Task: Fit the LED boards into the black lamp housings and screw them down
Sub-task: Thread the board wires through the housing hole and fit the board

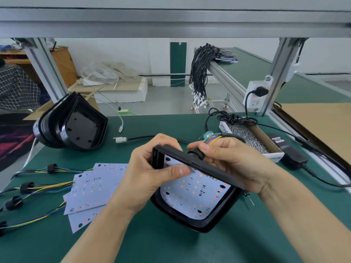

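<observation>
Head view shows one board [191, 194] seated, unscrewed, in the housing [197, 223] mid-tabletop, left hand [152, 173] pinching its rim, right hand [228, 164] gripping the grommet [196, 154]; spare boards [95, 186] and housings [76, 124] wait at the left edge.

Two hands, left [152, 168] and right [233, 162], are showing; one housing [197, 223] is holding one board [195, 196]; roughly three loose boards [95, 188] are lying near left.

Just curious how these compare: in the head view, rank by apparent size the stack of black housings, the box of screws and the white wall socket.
1. Stack of black housings
2. Box of screws
3. White wall socket
</observation>
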The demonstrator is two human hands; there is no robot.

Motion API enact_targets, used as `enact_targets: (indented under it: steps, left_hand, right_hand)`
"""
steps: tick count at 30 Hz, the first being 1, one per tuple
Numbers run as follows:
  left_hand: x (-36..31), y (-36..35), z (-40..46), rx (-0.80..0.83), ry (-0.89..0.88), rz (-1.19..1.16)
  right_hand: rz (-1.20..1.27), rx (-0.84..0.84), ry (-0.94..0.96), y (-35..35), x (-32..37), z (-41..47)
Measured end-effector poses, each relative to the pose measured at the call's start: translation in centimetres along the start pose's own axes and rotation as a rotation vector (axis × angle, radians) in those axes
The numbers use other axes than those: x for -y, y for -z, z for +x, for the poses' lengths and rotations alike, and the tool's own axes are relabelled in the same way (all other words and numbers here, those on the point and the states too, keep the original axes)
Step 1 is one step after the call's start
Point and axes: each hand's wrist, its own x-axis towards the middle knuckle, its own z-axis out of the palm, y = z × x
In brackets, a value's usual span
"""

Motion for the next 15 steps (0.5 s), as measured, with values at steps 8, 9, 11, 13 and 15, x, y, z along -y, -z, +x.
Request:
enact_targets:
  steps: [8,9,11,13,15]
  left_hand:
    - [0.05,-0.01,-0.12,-0.038,-0.018,0.014]
    - [0.02,-0.04,-0.16,-0.042,-0.03,0.018]
    - [0.04,-0.05,-0.07,-0.036,-0.035,0.029]
    - [0.02,-0.02,0.04,-0.012,-0.02,0.022]
    - [0.02,0.0,0.14,0.005,-0.009,0.016]
  right_hand:
    - [-0.106,-0.044,0.02,-0.84,0.14,-0.05]
    - [-0.119,-0.043,0.017,-0.86,0.16,-0.09]
    - [-0.159,-0.059,0.021,-0.85,0.23,-0.21]
    - [-0.183,-0.086,0.048,-0.82,0.27,-0.33]
    - [-0.199,-0.098,0.085,-0.66,0.31,-0.36]
